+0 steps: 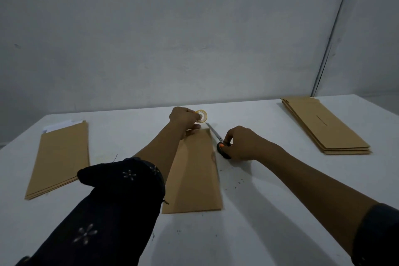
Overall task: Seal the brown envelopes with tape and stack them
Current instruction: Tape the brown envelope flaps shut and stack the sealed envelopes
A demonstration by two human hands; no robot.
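A brown envelope (194,175) lies lengthwise on the white table (259,211) in front of me. My left hand (184,120) grips a small yellow tape roll (201,116) just past the envelope's far end. My right hand (241,143) holds the orange-and-black handles of a pair of scissors (218,139) to the right of the envelope, blades pointing toward the tape roll. A stack of brown envelopes (326,127) sits at the far right. Another pile of brown envelopes (60,157) lies at the left, with white paper sticking out of its far end.
A grey wall rises right behind the table's far edge. A dark cable (332,34) runs down the wall at the right. Small dark specks dot the table near the middle envelope.
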